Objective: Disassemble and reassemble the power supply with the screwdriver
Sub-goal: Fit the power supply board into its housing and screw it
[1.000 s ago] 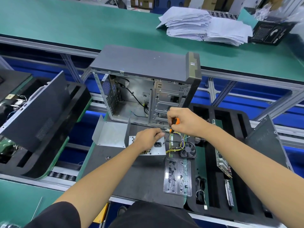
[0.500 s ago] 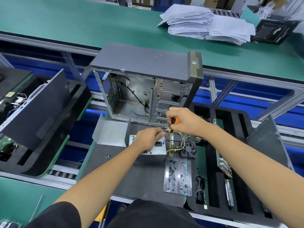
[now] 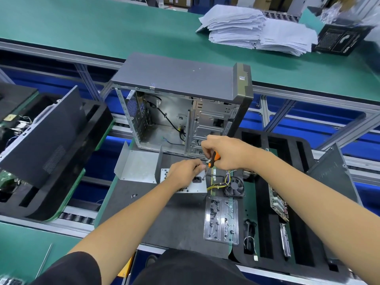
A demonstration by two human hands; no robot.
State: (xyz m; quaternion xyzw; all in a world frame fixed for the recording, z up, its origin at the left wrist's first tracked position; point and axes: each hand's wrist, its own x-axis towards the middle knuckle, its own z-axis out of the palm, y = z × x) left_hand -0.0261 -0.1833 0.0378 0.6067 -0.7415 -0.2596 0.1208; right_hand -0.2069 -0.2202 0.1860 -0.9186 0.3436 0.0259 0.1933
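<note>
The power supply [image 3: 186, 185] sits on the dark mat [image 3: 168, 219], at about 6 o'clock from the open computer case [image 3: 181, 112]. The left hand [image 3: 184, 171] rests over its top, fingers curled against the casing to steady it. At 2 o'clock from that hand, the right hand [image 3: 223, 153] grips the orange-handled screwdriver [image 3: 211, 161], tip down on the unit's face beside the socket. The step looks like working a casing screw — loosening or tightening, I cannot tell. The next move calls for keeping the tip seated — and the housing steady.

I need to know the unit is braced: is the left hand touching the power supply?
Touching. The head view shows the left hand resting on top of the power supply, fingers curled over its upper edge, with no gap visible between them.
</note>
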